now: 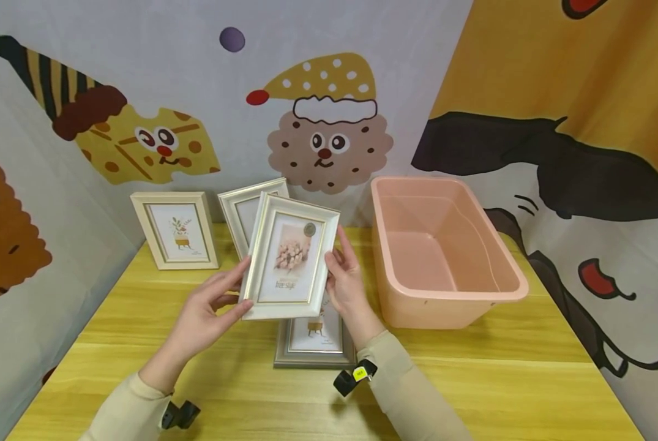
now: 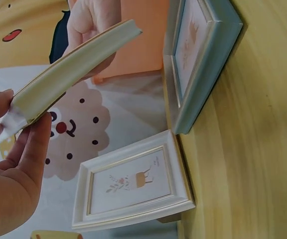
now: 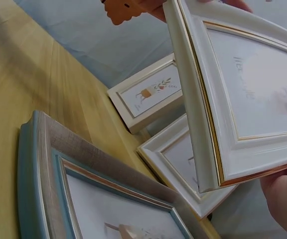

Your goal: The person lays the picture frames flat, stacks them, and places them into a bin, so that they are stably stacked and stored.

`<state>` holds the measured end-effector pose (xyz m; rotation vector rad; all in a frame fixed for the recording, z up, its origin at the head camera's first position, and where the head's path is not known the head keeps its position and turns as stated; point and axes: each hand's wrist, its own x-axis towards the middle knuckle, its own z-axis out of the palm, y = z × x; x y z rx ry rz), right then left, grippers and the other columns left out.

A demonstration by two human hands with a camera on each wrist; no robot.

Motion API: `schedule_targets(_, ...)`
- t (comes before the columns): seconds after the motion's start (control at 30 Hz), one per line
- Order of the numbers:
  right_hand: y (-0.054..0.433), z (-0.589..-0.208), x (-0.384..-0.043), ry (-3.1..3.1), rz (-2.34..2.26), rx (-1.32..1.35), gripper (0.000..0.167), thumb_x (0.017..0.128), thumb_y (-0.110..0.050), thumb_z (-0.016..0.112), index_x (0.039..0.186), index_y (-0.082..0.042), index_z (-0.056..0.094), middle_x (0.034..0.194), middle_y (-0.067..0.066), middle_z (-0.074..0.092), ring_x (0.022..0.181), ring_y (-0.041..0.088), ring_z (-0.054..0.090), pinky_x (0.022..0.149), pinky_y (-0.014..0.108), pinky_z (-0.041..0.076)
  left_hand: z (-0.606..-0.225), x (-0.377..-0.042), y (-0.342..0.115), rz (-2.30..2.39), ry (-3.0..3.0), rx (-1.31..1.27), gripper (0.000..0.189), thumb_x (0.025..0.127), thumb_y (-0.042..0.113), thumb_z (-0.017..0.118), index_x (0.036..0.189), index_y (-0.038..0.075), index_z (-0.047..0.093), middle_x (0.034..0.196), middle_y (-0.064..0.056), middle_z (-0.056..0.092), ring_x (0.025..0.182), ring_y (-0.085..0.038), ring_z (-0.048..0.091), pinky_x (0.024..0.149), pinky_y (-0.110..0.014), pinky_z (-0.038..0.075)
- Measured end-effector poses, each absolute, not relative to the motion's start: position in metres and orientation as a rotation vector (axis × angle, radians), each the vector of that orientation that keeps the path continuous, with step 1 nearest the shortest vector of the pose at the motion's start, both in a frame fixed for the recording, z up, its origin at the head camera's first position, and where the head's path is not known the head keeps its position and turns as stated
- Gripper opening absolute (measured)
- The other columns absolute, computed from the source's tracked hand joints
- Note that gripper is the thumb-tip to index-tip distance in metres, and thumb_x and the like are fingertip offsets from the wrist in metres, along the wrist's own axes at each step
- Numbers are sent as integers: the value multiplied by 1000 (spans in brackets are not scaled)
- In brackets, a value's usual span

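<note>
Between both hands a white picture frame (image 1: 292, 257) with gold inner trim and a pink flower print is held tilted above the table. My left hand (image 1: 204, 312) pinches its left edge, thumb in front; in the left wrist view, the frame's side (image 2: 73, 69) shows between thumb and fingers. The right hand (image 1: 346, 278) grips the right edge. Below the held frame lies a grey-brown frame (image 1: 314, 352) with bluish sides (image 3: 28, 174), partly covered. Behind leans another white frame (image 1: 240, 211), also partly hidden. A cream frame (image 1: 177, 231) stands at the left.
A pink plastic bin (image 1: 444, 245) stands on the wooden table (image 1: 240, 398) to the right, its inside bare. A cloth with cartoon figures (image 1: 329, 147) hangs behind the table. Both forearms wear beige sleeves (image 1: 411, 392) with small black wrist cameras (image 1: 353, 378).
</note>
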<state>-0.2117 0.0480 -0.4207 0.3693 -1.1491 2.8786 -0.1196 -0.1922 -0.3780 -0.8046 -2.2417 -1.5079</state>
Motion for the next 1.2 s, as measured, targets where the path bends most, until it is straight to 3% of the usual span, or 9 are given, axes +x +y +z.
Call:
schedule_targets(0.37,58,-421,-208,-1414,2801,253,65,97,13,47,153,-19,38,106,4,60,90,13,60,66,23,55,-397,-122,-194,-1714,-2269,-705,74,83,-17,67,149,2,40,112,-24,60,97,-11,61,79,-25,57)
schedule_targets(0.57,64,-424,-205,-1542,2738,201,63,96,13,50,153,-12,37,105,5,61,89,14,60,66,24,55,-409,-123,-192,-1805,-2298,-669,77,85,-14,68,152,5,36,112,-27,60,97,-12,62,80,-25,57)
schedule_targets(0.93,81,-433,-195,-1794,2637,122,63,97,7,55,153,-14,39,100,-1,60,76,7,54,58,17,42,-426,-126,-187,-1942,-2299,-661,76,85,-12,68,152,1,33,111,-30,59,92,-14,61,78,-23,56)
schedule_targets(1.03,84,-434,-192,-1862,2595,109,62,96,6,57,153,-16,41,106,3,63,76,7,56,57,18,43,-430,-127,-185,-1981,-2311,-624,76,85,-11,68,152,1,33,111,-29,58,90,-14,60,76,-22,56)
schedule_targets(1.2,91,-439,-189,-1926,2557,162,62,97,6,57,152,-16,41,131,20,60,95,11,64,75,24,55,-436,-127,-183,-2050,-2328,-548,76,85,-9,69,151,0,32,109,-26,57,90,-14,58,76,-22,55)
